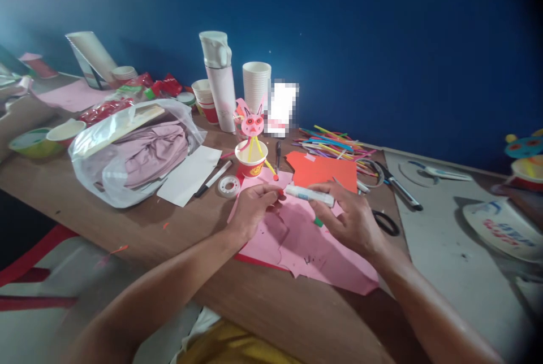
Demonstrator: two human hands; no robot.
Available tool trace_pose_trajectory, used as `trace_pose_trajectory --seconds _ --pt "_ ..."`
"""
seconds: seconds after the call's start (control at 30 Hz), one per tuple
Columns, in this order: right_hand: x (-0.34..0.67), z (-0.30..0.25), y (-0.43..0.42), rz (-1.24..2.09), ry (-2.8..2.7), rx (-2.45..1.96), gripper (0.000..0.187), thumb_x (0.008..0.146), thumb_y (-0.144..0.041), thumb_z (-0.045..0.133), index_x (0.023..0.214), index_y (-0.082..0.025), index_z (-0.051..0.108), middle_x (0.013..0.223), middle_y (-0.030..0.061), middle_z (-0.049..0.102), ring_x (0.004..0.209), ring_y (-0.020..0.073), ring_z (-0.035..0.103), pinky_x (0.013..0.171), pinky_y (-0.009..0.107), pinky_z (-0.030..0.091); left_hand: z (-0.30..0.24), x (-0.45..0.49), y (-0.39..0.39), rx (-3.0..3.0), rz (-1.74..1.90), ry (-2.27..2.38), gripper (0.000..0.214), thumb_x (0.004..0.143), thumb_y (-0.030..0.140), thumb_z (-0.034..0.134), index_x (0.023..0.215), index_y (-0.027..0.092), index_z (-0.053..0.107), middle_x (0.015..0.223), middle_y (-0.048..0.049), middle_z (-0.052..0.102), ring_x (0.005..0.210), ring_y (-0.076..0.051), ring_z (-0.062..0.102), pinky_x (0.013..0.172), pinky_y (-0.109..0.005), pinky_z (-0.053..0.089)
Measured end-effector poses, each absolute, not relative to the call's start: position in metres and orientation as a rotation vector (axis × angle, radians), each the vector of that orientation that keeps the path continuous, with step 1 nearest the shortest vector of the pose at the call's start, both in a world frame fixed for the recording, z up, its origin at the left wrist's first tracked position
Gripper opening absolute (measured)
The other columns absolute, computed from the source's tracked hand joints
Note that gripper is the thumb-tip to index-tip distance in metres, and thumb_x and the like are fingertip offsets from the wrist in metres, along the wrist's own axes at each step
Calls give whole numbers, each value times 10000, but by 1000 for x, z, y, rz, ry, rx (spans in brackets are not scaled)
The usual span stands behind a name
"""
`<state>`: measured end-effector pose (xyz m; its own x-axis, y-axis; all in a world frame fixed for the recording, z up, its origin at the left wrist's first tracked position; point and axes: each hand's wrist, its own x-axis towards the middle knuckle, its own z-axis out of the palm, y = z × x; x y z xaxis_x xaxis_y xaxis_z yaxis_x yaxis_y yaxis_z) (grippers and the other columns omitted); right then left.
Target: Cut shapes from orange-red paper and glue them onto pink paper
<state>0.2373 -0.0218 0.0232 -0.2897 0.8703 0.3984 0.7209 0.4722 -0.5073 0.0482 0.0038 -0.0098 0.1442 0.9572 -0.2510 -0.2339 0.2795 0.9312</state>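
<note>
Your right hand (352, 220) holds the white glue stick tube (309, 195) above the pink paper sheet (297, 245), your left hand (254, 206) pinches its red tip, and the pink paper cat in its red cup (251, 149) already stands finished just behind.

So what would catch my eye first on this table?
Probably the pink paper cat standing in a red cup mid-table, just beyond the hands. The right hand holds a white glue stick over pink paper, near the left hand. Colourful sticks fan out by the blue wall.
</note>
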Motion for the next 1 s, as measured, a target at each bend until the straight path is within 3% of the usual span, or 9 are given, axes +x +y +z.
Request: trace_pose_trajectory --seconds 0.17,0.67,1.0 --pt "232 14 -24 120 -2191 -1203 234 816 -250 519 1033 -203 593 903 60 690 743 190 636 680 299 471 -9 49 3 888 1068 1088 120 682 186 619 753 103 669 656 -30 623 591 -113 574 578 -242 461" --pt "228 9 -23 24 -2176 -1212 224 834 -230 522 1043 -172 577 892 74 690 759 205 645 700 313 476 -6 49 0 926 1014 1055 177 687 109 550 795 123 689 708 -36 636 633 -106 567 610 -233 461" --pt "227 5 -23 -15 -2117 -1251 197 860 -265 497 1017 -177 577 827 55 685 619 159 605 592 271 445 -7 50 -1 985 983 1034 245 654 64 526 820 132 693 736 -34 628 680 -119 562 596 -229 477"
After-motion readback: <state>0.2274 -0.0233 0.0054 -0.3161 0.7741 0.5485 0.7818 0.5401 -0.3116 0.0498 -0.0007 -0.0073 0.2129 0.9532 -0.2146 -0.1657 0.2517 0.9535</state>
